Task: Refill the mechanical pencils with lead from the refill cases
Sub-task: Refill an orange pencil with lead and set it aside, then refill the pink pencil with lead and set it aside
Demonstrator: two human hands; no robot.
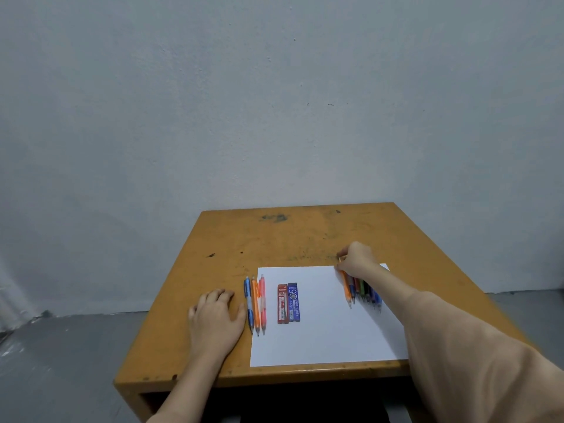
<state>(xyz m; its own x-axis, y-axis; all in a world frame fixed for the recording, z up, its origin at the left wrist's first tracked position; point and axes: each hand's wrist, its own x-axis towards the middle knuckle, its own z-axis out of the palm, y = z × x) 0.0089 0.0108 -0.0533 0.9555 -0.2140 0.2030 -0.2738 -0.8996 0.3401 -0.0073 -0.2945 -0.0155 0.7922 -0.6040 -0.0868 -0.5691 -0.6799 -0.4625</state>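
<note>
A white sheet of paper (323, 331) lies on a small wooden desk (293, 236). At its left edge lie three mechanical pencils: blue (249, 303), orange (255, 306) and pink (262, 300). Two lead refill cases rest side by side on the sheet, one red (282, 303) and one blue (294, 301). Several more pencils (363, 293) lie in a row at the sheet's right side. My right hand (357, 259) covers their far ends, fingers pinched on the top of the leftmost orange pencil (347, 288). My left hand (215, 319) rests flat on the desk beside the blue pencil.
The desk stands against a pale grey wall (274, 102), with grey floor (61, 361) to the left. Dark smudges mark the desk's far half. My right sleeve (473, 361) crosses the sheet's lower right corner.
</note>
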